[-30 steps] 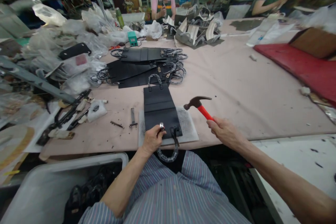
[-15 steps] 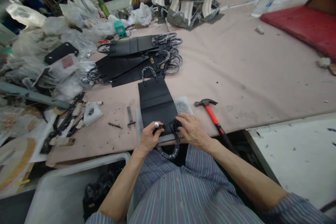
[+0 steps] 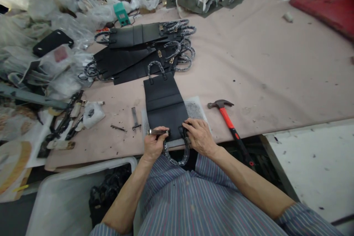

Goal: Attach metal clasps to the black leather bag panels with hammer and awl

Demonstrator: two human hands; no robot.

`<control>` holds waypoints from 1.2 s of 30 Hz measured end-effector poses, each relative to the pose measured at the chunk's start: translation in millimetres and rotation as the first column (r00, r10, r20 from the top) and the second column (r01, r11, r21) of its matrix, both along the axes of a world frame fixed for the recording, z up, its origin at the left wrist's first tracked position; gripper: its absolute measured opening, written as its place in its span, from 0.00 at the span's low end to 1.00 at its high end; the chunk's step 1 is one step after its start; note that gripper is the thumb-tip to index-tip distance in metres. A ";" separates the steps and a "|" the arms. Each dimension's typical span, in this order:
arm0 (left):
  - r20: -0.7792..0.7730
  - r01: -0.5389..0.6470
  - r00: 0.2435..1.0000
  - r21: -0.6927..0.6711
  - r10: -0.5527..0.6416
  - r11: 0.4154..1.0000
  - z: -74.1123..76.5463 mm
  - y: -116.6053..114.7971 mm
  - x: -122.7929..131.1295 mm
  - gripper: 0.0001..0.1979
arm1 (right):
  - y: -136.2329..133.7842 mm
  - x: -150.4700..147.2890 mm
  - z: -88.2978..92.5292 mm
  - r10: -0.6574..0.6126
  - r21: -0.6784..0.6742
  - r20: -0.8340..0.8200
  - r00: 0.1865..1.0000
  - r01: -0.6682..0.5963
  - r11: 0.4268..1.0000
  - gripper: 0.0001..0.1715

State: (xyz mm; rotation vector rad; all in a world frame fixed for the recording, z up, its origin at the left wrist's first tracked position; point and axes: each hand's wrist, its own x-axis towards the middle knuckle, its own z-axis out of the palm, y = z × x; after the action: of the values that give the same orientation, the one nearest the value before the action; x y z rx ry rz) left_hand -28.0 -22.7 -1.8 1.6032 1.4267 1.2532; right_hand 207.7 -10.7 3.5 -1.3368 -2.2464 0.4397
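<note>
Turned sideways now: slim silver metal bar (image 3: pixel 157 131), pinched between thumb and fingers of left hand (image 3: pixel 154 146). Right hand (image 3: pixel 199 137) spread flat, pressing the near edge of black leather panel (image 3: pixel 163 107), just beside black wrapped handle loop (image 3: pixel 175 160). Panel likely light, soft: best held flat near that edge. Bar looks small, slippery. Handle's fixing hidden under fingers; cannot tell how bar meets it. Farther right of right hand lies red-handled claw hammer (image 3: pixel 228 121)

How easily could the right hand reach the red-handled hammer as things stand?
Probably easily. The right hand rests on the black leather bag panel, and the red-handled hammer lies on the table just to its right, with nothing between them.
</note>
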 end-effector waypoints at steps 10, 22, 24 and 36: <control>-0.003 -0.004 1.000 0.044 0.004 0.999 -0.9 -5.2 -1.7 0.06 | 0.4 0.3 1.5 0.004 -0.009 0.021 1.000 -0.004 1.000 0.23; 0.280 -0.106 0.951 -0.104 0.131 0.989 9.2 5.7 1.5 0.11 | -0.2 0.1 2.6 -0.003 0.003 0.003 1.000 0.003 1.000 0.23; 0.236 -0.036 0.970 -0.092 0.056 0.995 9.3 3.1 5.8 0.09 | -0.3 0.2 2.8 -0.003 -0.001 0.006 1.000 0.003 1.000 0.23; 0.047 -0.012 0.999 -0.025 0.013 1.000 -1.2 1.9 10.8 0.06 | 0.2 -0.5 2.8 -0.007 0.005 0.028 1.000 0.007 1.000 0.23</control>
State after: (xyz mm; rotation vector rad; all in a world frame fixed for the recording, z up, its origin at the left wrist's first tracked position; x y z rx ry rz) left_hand -17.2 -20.9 -3.0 1.5399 1.4198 1.2676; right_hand 207.2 -10.5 6.2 -1.3563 -2.2631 0.4150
